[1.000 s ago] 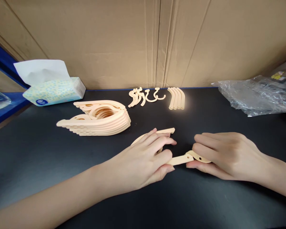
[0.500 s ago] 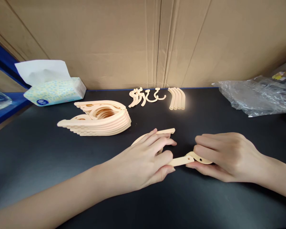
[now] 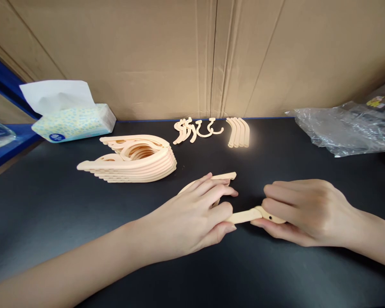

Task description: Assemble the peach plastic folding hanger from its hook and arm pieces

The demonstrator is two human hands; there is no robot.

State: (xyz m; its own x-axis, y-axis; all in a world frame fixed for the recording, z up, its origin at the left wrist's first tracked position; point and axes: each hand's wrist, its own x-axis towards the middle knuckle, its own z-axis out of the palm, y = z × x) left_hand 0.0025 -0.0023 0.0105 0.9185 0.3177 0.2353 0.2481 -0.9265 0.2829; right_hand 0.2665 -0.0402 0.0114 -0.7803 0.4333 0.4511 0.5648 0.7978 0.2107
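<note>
At the front middle of the black table, my left hand [image 3: 199, 214] grips a cream plastic folding hanger [image 3: 245, 216], its thumb and index finger pinching one arm. Another arm of it sticks out beyond my fingertips, and my palm hides its middle. My right hand [image 3: 301, 211] is closed around a small curved cream hanger piece [image 3: 271, 216] with a dark hole. That piece overlaps the end of the hanger arm between my hands. My right fingers cover most of it.
Stacked folded hangers [image 3: 137, 171] lie at left. Loose hooks [image 3: 205, 130] and several curved arms [image 3: 239, 132] lie along the back edge. A tissue pack [image 3: 80, 122] stands back left, a clear plastic bag [image 3: 327, 128] back right. Cardboard [image 3: 131, 55] walls the back.
The curved piece in my right hand now covers the hole at the end of the hanger arm, which showed before. My left hand has hardly moved.
</note>
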